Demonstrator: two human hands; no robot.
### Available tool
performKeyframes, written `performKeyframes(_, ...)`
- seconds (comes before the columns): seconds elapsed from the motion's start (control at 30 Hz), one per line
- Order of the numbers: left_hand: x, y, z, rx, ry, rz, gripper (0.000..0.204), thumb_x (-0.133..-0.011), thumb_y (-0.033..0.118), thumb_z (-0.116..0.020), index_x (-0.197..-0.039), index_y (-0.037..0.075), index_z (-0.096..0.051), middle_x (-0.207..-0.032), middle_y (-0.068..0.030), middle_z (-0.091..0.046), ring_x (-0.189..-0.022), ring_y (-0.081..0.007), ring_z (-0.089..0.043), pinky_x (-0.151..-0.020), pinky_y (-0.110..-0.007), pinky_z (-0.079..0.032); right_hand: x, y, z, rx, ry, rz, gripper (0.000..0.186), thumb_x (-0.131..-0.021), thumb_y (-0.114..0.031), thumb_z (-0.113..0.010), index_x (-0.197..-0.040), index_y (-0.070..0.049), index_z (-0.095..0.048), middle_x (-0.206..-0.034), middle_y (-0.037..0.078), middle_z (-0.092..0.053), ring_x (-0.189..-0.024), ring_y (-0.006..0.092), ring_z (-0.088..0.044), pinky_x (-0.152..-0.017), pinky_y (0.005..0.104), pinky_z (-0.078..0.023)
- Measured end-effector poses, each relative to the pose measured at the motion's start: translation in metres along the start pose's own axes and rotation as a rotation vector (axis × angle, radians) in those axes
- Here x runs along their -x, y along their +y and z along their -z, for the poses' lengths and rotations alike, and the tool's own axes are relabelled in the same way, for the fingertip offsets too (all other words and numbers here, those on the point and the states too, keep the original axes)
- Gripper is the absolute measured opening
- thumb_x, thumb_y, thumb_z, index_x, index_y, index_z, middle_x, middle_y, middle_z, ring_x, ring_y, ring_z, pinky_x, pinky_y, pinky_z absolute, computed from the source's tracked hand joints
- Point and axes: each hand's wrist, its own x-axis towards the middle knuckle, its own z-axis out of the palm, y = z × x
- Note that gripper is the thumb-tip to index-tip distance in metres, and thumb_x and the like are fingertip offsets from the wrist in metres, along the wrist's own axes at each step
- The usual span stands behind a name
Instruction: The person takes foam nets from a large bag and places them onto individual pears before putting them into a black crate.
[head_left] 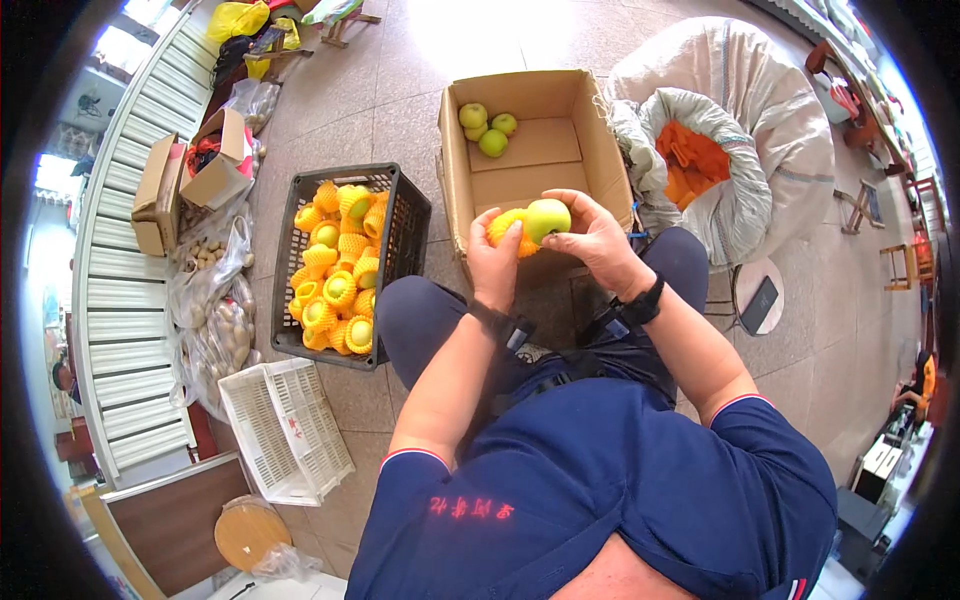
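Observation:
Over the near edge of an open cardboard box (605,150), my two hands meet in front of me. My left hand (495,262) is closed around a yellow foam fruit net (508,230). Beside it, my right hand (598,240) grips a green apple (548,221) between thumb and fingers. The apple touches the net's mouth; how far it sits inside is hard to see. Several bare green apples (492,142) lie in the box's far left corner. To my left, a black plastic crate (405,215) holds many apples wrapped in yellow nets (340,290).
A large white woven sack (750,130) at the right of the box holds orange foam nets (690,165). A white plastic basket (285,430) stands behind the black crate. Bagged produce (215,320) and small cartons (215,160) line the left side. A round stool (757,295) is at right.

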Motion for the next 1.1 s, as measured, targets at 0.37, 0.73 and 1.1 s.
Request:
performKeyframes(0.37, 0.000, 0.008, 0.006, 0.354, -0.193, 0.201, 0.041, -0.093, 0.011, -0.063, -0.131, 0.004, -0.050, -0.117, -0.0078, -0.062, -0.102, -0.0168, -0.064, -0.087, -0.028, -0.054, -0.003, 0.025, -0.005, -0.073, 0.013, -0.023, 0.056, -0.088, -0.003, -0.075, -0.138, -0.006, -0.050, -0.121, 0.005, -0.065, -0.111, 0.0146, -0.062, -0.096, 0.0293, -0.051)
performKeyframes(0.73, 0.004, 0.023, 0.000, 0.315, -0.259, 0.298, 0.047, -0.086, 0.004, -0.055, -0.133, 0.004, -0.048, -0.121, -0.0092, -0.060, -0.107, -0.0205, -0.063, -0.092, -0.034, -0.055, -0.003, 0.030, -0.007, 0.659, 0.166, 0.423, 0.052, -0.076, 0.005, -0.074, -0.125, -0.004, -0.058, -0.122, 0.012, -0.062, -0.120, 0.0261, -0.059, -0.102, 0.0370, -0.047)
performKeyframes(1.1, 0.002, 0.022, 0.008, 0.528, -0.234, 0.255, 0.053, -0.085, 0.003, -0.057, -0.137, 0.002, -0.042, -0.124, -0.0132, -0.057, -0.111, -0.0226, -0.061, -0.094, -0.035, -0.054, -0.004, 0.019, -0.006, 0.858, 0.064, 0.488, 0.053, -0.071, 0.007, -0.073, -0.120, -0.004, -0.060, -0.123, 0.015, -0.061, -0.120, 0.0334, -0.059, -0.104, 0.0378, -0.047)
